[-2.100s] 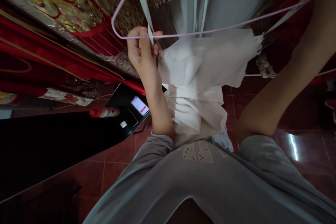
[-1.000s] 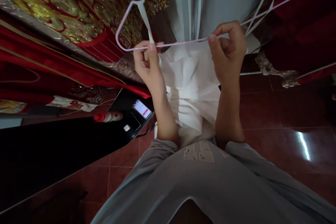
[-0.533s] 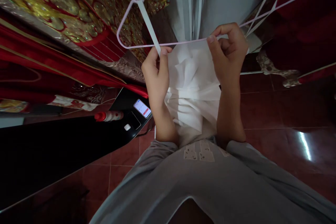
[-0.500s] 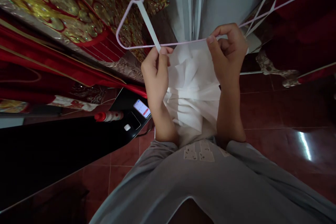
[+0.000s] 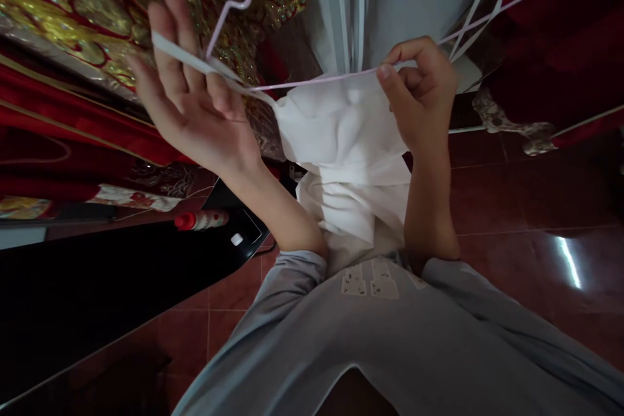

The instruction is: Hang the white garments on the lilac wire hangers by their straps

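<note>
A pale lilac wire hanger (image 5: pixel 312 82) spans the space in front of me. My right hand (image 5: pixel 422 91) pinches its lower bar between thumb and fingers. A white garment (image 5: pixel 341 123) hangs below the bar and drapes toward my body. My left hand (image 5: pixel 195 91) is palm up at the hanger's left end, fingers spread. One white strap (image 5: pixel 182 56) runs across those fingers; its exact path around them is partly hidden. The hanger's left corner is behind this hand. Over the right arm of the hanger, another white strap (image 5: pixel 478 3) loops.
Gold sequined and red garments (image 5: pixel 73 6) hang at left, dark red ones (image 5: pixel 560 45) at right. A pale grey surface (image 5: pixel 404 6) stands ahead. On the black table (image 5: pixel 97 286) are a red-capped bottle (image 5: pixel 202 219) and a small white case (image 5: pixel 236 239). Red tiles (image 5: pixel 497 208) cover the floor.
My left hand has moved left and turned palm up, its fingers going from a pinch to spread, drawing the strap outward. My right hand keeps its pinch on the hanger, shifted slightly.
</note>
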`<action>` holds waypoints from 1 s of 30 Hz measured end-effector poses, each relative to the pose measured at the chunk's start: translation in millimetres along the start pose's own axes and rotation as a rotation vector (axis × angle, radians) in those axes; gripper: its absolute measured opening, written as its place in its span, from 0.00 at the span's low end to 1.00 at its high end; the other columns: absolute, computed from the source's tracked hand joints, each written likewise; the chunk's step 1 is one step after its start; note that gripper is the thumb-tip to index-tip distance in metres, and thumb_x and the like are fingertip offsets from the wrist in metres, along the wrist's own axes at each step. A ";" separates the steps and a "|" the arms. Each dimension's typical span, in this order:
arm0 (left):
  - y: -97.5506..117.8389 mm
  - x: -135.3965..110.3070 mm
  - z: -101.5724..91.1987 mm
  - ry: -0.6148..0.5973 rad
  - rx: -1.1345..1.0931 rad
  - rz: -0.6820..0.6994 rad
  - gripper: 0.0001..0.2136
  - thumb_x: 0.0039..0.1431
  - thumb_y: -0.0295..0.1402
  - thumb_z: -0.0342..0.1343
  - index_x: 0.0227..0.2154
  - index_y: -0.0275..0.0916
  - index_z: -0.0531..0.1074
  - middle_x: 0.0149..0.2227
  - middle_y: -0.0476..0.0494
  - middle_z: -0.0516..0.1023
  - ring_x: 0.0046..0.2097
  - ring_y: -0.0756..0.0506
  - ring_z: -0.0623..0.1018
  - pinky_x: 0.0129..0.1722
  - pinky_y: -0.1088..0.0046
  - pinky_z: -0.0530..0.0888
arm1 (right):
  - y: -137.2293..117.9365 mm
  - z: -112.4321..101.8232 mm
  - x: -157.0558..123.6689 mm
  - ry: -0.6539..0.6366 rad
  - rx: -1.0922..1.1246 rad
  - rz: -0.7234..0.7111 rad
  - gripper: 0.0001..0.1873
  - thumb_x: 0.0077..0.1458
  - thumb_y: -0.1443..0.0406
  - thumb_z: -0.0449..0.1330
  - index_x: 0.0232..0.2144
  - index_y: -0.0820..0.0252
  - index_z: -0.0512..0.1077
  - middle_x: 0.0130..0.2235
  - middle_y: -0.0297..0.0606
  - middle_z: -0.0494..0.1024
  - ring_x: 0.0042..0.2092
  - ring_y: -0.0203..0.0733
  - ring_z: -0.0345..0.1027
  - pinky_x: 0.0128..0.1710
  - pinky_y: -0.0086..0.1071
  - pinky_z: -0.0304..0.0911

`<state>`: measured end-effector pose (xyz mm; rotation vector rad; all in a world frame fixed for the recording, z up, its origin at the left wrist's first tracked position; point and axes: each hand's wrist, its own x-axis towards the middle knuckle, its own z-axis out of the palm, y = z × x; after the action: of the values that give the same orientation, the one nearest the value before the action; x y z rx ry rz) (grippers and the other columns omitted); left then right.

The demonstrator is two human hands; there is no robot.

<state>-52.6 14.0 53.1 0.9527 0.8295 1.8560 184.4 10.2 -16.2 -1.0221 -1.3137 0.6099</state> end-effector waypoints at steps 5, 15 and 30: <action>-38.9 -12.9 -27.6 0.202 0.194 0.028 0.20 0.81 0.34 0.39 0.43 0.43 0.79 0.55 0.44 0.82 0.57 0.38 0.81 0.24 0.69 0.76 | 0.0 3.9 -1.8 0.014 -0.025 0.009 0.14 0.58 0.46 0.63 0.34 0.45 0.70 0.32 0.31 0.69 0.24 0.34 0.52 0.26 0.35 0.46; -60.6 -44.2 32.9 -0.117 0.054 -0.066 0.16 0.81 0.29 0.41 0.37 0.42 0.72 0.43 0.44 0.84 0.18 0.52 0.61 0.18 0.70 0.53 | 4.3 5.5 -8.3 0.028 -0.013 -0.008 0.13 0.59 0.49 0.64 0.41 0.45 0.72 0.21 0.28 0.57 0.23 0.34 0.50 0.25 0.33 0.44; -69.1 -42.0 29.0 -0.110 0.172 0.007 0.10 0.72 0.45 0.55 0.35 0.49 0.73 0.40 0.43 0.83 0.18 0.45 0.67 0.21 0.62 0.55 | 61.0 -39.7 -7.0 0.312 0.157 -0.043 0.27 0.49 0.68 0.58 0.53 0.50 0.72 0.55 0.41 0.74 0.42 0.38 0.72 0.42 0.35 0.71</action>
<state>13.2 8.8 -1.8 1.1551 0.9299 1.7427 232.0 21.9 -70.4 -0.9157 -0.9952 0.4901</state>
